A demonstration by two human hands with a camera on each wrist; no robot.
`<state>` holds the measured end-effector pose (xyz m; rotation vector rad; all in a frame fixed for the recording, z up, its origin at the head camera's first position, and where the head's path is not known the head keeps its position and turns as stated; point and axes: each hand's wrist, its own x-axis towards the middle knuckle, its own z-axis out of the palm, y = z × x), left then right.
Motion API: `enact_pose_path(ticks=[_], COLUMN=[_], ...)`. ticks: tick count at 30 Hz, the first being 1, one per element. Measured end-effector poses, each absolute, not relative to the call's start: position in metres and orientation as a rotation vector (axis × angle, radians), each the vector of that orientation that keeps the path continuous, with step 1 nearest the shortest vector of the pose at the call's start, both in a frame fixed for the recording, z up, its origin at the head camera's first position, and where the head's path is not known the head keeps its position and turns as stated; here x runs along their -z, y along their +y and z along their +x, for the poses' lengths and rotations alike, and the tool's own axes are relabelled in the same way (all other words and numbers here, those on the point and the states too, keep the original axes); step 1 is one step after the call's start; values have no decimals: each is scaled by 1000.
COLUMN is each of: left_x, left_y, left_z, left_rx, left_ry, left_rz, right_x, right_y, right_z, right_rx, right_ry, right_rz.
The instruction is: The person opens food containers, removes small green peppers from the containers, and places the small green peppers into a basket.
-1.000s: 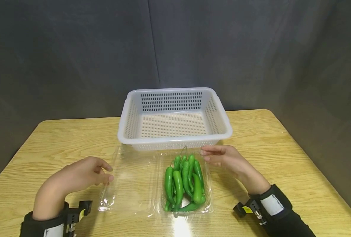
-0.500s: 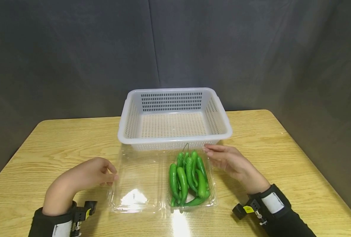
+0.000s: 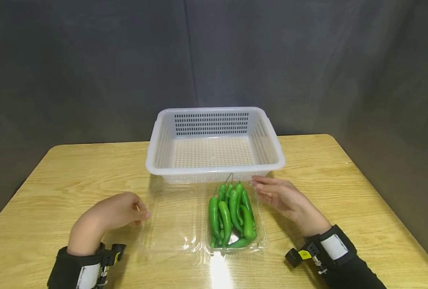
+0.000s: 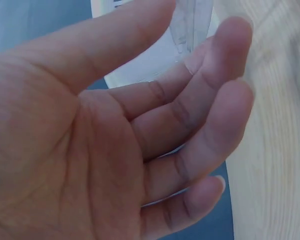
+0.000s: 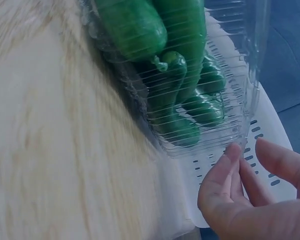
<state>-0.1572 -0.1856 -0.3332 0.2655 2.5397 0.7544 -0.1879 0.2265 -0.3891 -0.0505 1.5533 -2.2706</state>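
A clear plastic clamshell container [image 3: 175,218] lies opened out, its lid half on the left. Several long green chili peppers [image 3: 232,214] fill the right half. At the lid's left edge, my left hand [image 3: 118,212] holds the plastic between thumb and fingers; the left wrist view shows a bit of the lid [image 4: 187,27] past the thumb, the other fingers loosely bent. My right hand [image 3: 284,200] pinches the far right corner of the pepper half. In the right wrist view, its fingertips [image 5: 234,150] meet the ribbed container's rim [image 5: 252,75].
A white perforated basket [image 3: 214,169] stands just behind the container, nothing inside it. Both rest on a wooden table [image 3: 80,168]. A dark grey curtain [image 3: 109,72] hangs behind the table's back edge.
The container has slid right and slightly away, the peppers moving with it. My left hand has moved right along with the lid edge; my right hand has shifted only a little.
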Motion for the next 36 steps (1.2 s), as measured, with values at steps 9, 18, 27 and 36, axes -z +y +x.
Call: enact_pose_path(ticks=[9,18,27,36], left_x=[338,342,346,346], left_y=[-180,-173,-170,-185], left_z=[-165,-167,-162,-161], left_rx=[-654,-594,-516,-506], left_ry=[2608,2659,2741,2873], left_rz=[250,197,195,291], right_x=[386,375,369,340], right_y=[226,226,224,250], right_z=[-190,-186,-182,-175], right_rx=[2248,2022,1765,1492], right_ry=[1686,2060,2279,2374], right_rz=[-82,-165,-192,-367])
